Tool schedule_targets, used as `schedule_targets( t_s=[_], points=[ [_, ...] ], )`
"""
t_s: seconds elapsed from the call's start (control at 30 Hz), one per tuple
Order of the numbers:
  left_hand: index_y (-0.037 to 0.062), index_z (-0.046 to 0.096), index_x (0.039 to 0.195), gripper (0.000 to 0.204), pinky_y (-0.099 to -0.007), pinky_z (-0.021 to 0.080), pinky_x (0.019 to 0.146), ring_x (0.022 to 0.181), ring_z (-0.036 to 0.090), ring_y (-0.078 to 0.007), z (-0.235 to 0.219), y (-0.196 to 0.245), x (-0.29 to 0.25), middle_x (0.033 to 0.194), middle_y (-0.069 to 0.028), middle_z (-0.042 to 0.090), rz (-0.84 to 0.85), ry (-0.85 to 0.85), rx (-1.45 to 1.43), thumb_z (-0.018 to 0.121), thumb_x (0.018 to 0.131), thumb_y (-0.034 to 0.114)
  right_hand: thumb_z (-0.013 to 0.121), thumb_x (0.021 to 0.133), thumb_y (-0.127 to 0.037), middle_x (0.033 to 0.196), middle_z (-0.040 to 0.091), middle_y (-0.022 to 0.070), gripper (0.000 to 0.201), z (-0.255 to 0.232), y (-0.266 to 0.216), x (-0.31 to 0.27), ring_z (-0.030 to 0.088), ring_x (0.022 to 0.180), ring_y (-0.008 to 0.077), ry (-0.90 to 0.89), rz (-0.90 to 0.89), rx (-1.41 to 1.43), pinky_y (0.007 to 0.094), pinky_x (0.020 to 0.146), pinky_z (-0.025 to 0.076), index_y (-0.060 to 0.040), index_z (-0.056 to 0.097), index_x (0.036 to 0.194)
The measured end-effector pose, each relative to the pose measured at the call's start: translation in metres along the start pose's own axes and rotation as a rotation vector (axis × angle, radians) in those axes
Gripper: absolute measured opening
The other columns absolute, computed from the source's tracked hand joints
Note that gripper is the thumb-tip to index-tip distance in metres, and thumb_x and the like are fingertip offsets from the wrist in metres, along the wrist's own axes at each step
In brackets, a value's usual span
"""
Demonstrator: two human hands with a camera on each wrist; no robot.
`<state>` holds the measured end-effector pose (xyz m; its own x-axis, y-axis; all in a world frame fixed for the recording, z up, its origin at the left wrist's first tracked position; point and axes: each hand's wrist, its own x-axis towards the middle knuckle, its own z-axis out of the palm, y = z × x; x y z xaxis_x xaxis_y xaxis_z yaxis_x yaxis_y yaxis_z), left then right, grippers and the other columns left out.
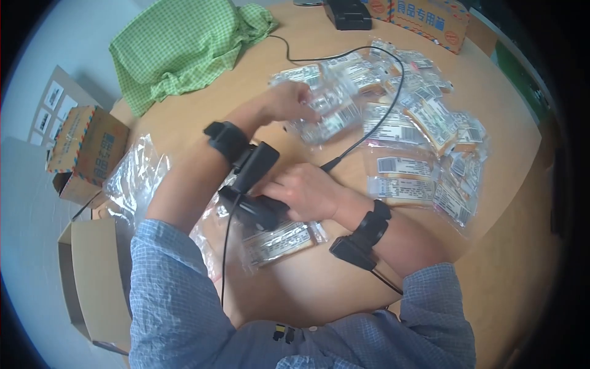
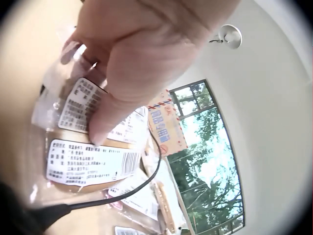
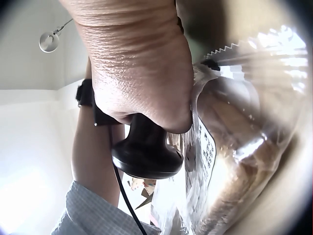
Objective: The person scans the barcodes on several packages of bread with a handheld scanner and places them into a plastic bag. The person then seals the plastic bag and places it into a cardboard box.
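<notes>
My left hand (image 1: 289, 103) pinches a clear plastic packet of bread (image 2: 93, 171), blurred in the head view, with the thumb over its white printed labels. Closer to my body, my right hand (image 1: 304, 194) grips a black handheld barcode scanner (image 1: 261, 212), fingers wrapped round its handle. Its cable (image 1: 401, 86) leaves the handle and loops over the table. Just below the scanner lies another bread packet (image 1: 279, 243), label side up, which shows beside the right hand in the right wrist view as a bread packet (image 3: 239, 166) with a crimped edge.
Several labelled bread packets (image 1: 402, 175) spread over the table's right side. A green checked cloth (image 1: 178, 49) covers something at the back left, near a black device (image 1: 348, 15). Cardboard boxes (image 1: 92, 144) and crumpled clear plastic (image 1: 138, 178) are at the left.
</notes>
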<state>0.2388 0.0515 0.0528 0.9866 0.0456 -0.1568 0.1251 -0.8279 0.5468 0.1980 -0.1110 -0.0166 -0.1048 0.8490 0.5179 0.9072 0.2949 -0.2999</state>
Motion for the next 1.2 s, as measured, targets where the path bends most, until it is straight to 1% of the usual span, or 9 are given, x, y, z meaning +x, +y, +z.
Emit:
schedule_targets(
  t_s=[0.07, 0.13, 0.17, 0.27, 0.33, 0.6, 0.83, 0.9, 1.2],
  points=[
    [-0.0016, 0.059, 0.096, 0.04, -0.0297, 0.048, 0.063, 0.074, 0.059, -0.0175, -0.027, -0.004, -0.033, 0.082, -0.0096, 0.062, 0.039, 0.135, -0.237, 0.073, 0.066, 0.021, 0.067, 0.054, -0.009, 0.081, 0.059, 0.0054, 0.043, 0.0, 0.0, 0.001, 0.058, 0.073, 0.0241, 0.027, -0.013, 0.031, 0.0323, 0.063, 0.048, -0.0096, 0.059, 0.096],
    [-0.0031, 0.054, 0.105, 0.04, -0.0281, 0.049, 0.066, 0.077, 0.06, -0.0158, -0.054, -0.019, -0.064, 0.086, -0.0098, 0.062, 0.027, 0.305, -0.132, 0.069, 0.072, 0.014, 0.068, 0.055, -0.009, 0.08, 0.06, 0.0053, 0.043, 0.001, 0.0, 0.001, 0.058, 0.073, 0.0237, 0.025, 0.011, 0.035, 0.0328, 0.063, 0.048, -0.0086, 0.058, 0.096],
    [-0.0007, 0.053, 0.104, 0.031, -0.0245, 0.045, 0.07, 0.078, 0.056, -0.01, -0.065, -0.025, -0.083, 0.089, -0.0047, 0.061, 0.044, 0.305, -0.254, 0.065, 0.078, 0.012, 0.068, 0.055, -0.009, 0.08, 0.06, 0.0053, 0.043, 0.001, -0.001, 0.002, 0.058, 0.073, 0.0237, 0.014, -0.019, 0.057, 0.0328, 0.063, 0.048, -0.0086, 0.058, 0.096],
    [-0.0004, 0.05, 0.111, 0.032, -0.0246, 0.045, 0.073, 0.083, 0.056, -0.0105, -0.086, -0.058, -0.132, 0.094, -0.0052, 0.061, -0.066, 0.411, -0.322, 0.059, 0.082, 0.01, 0.068, 0.053, -0.005, 0.081, 0.061, 0.0087, 0.047, 0.001, 0.0, 0.005, 0.06, 0.073, 0.0252, 0.156, -0.003, 0.007, 0.0326, 0.063, 0.048, -0.005, 0.058, 0.098],
    [-0.0008, 0.051, 0.115, 0.038, -0.0281, 0.048, 0.072, 0.083, 0.06, -0.0179, -0.09, -0.071, -0.159, 0.096, -0.0123, 0.062, -0.15, 0.36, -0.277, 0.057, 0.079, 0.01, 0.068, 0.053, -0.004, 0.081, 0.06, 0.0088, 0.047, -0.001, -0.003, 0.01, 0.059, 0.073, 0.0256, 0.222, -0.022, 0.041, 0.0333, 0.063, 0.048, -0.0043, 0.057, 0.099],
    [-0.0012, 0.048, 0.118, 0.038, -0.0301, 0.049, 0.074, 0.086, 0.06, -0.0199, -0.069, -0.047, -0.191, 0.098, -0.0162, 0.061, -0.188, 0.219, -0.28, 0.052, 0.081, 0.007, 0.068, 0.054, 0.0, 0.081, 0.058, 0.0105, 0.051, -0.003, -0.005, 0.011, 0.058, 0.073, 0.0264, 0.287, 0.026, 0.045, 0.0341, 0.062, 0.047, -0.0027, 0.055, 0.103],
    [-0.0009, 0.048, 0.118, 0.038, -0.0299, 0.049, 0.073, 0.086, 0.06, -0.0194, -0.067, -0.049, -0.193, 0.098, -0.0166, 0.061, -0.172, 0.204, -0.293, 0.051, 0.081, 0.006, 0.068, 0.055, -0.001, 0.079, 0.058, 0.0094, 0.048, -0.002, -0.003, 0.013, 0.058, 0.072, 0.0262, 0.357, 0.135, -0.044, 0.0339, 0.062, 0.047, -0.0032, 0.055, 0.101],
    [-0.0004, 0.048, 0.117, 0.034, -0.0254, 0.043, 0.081, 0.088, 0.055, -0.012, -0.069, -0.047, -0.195, 0.097, -0.0092, 0.061, -0.235, 0.185, -0.266, 0.05, 0.084, 0.002, 0.07, 0.056, -0.004, 0.078, 0.058, 0.0092, 0.044, -0.003, -0.003, 0.012, 0.058, 0.072, 0.0266, 0.368, 0.182, -0.052, 0.034, 0.062, 0.047, -0.0038, 0.055, 0.098],
    [-0.0009, 0.047, 0.119, 0.034, -0.026, 0.042, 0.084, 0.093, 0.054, -0.013, -0.074, -0.047, -0.201, 0.101, -0.0091, 0.059, -0.21, 0.189, -0.247, 0.05, 0.086, 0.005, 0.072, 0.059, -0.01, 0.077, 0.057, 0.0086, 0.04, -0.007, 0.002, 0.012, 0.058, 0.071, 0.0266, 0.37, 0.217, -0.089, 0.0342, 0.062, 0.046, -0.0047, 0.055, 0.095]
  ],
)
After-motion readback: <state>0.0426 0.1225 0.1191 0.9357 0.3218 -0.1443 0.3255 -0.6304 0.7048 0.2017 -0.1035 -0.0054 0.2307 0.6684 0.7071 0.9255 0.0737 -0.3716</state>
